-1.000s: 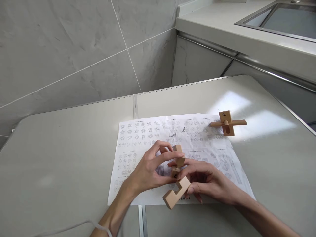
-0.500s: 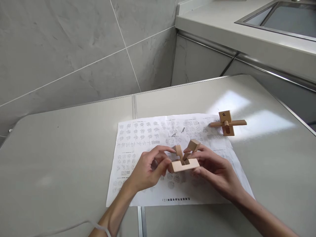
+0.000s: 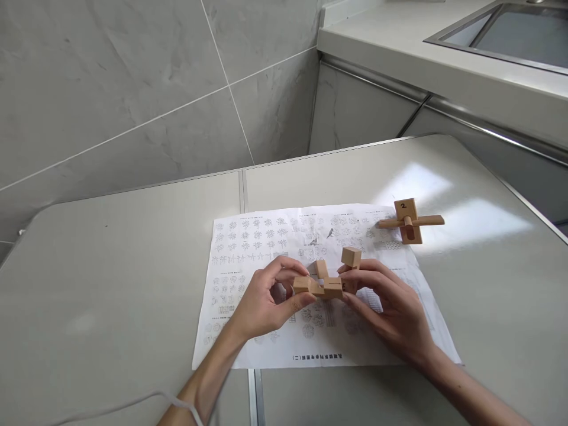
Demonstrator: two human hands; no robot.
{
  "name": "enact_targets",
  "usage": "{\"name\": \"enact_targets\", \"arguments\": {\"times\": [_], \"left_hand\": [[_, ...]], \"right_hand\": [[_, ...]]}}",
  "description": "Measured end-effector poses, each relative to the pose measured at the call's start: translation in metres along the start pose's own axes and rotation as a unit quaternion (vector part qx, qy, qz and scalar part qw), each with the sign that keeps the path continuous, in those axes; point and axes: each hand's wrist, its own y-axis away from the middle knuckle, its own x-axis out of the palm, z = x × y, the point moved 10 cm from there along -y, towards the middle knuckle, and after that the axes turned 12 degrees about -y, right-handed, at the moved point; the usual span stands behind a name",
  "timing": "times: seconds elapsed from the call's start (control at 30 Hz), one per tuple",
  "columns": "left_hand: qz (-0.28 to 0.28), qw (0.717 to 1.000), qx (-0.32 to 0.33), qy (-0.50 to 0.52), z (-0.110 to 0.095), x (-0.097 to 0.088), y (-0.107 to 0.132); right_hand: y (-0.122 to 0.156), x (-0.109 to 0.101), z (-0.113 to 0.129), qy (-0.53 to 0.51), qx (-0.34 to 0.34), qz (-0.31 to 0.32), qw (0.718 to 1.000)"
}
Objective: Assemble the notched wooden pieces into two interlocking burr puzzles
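Over the printed sheet, my left hand (image 3: 270,299) pinches a notched wooden puzzle piece (image 3: 303,285) by its left end, thumb in front and fingers behind. My right hand (image 3: 390,302) grips an upright wooden puzzle piece (image 3: 351,257) from the right, and its thumb touches the right end of the notched one. Marks in dark ink show near where the two pieces meet. Another wooden piece (image 3: 320,269) sticks up behind the notch. How the pieces join is partly hidden by my fingers.
The large paper sheet (image 3: 248,349) with small line diagrams lies across the table (image 3: 110,284). On its upper right edge stands an assembled wooden cross (image 3: 407,213) marked 2. A white cable (image 3: 146,395) runs by my left forearm. A counter with a sink (image 3: 501,35) is beyond.
The notched piece has been turned, so its notch and inked marks now face up toward me. The upright piece has shifted slightly right in my right hand. The wooden cross stays put.
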Motion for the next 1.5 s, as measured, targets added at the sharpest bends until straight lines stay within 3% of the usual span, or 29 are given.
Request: {"name": "enact_targets", "arguments": {"times": [0.13,0.27,0.4,0.53,0.77,1.23,1.37,1.5], "left_hand": [[-0.022,0.999,0.001,0.036,0.001,-0.004,-0.001],[-0.04,0.998,-0.012,0.054,0.004,-0.006,-0.002],[-0.055,0.998,-0.01,0.031,0.004,-0.007,-0.002],[-0.06,0.998,0.001,-0.021,0.002,-0.006,-0.001],[-0.053,0.996,0.017,-0.07,0.001,-0.002,0.001],[-0.043,0.981,0.115,-0.153,-0.014,0.005,0.003],[-0.021,0.985,0.097,-0.143,-0.01,0.008,0.003],[0.015,0.991,0.072,-0.112,-0.004,0.013,0.003]], "right_hand": [[0.002,-0.009,-0.018,-0.106,0.082,-0.05,0.99],[0.004,-0.011,-0.034,-0.218,0.174,-0.083,0.957],[0.003,-0.009,-0.035,-0.255,0.198,-0.073,0.944],[0.005,-0.001,-0.029,-0.245,0.176,-0.026,0.953],[0.005,0.014,-0.011,-0.14,0.086,0.04,0.986],[0.007,0.019,0.002,-0.021,0.026,0.067,0.997],[0.004,0.014,0.008,0.028,-0.005,0.058,0.998],[0.001,0.003,0.016,0.125,-0.045,0.011,0.991]]}}
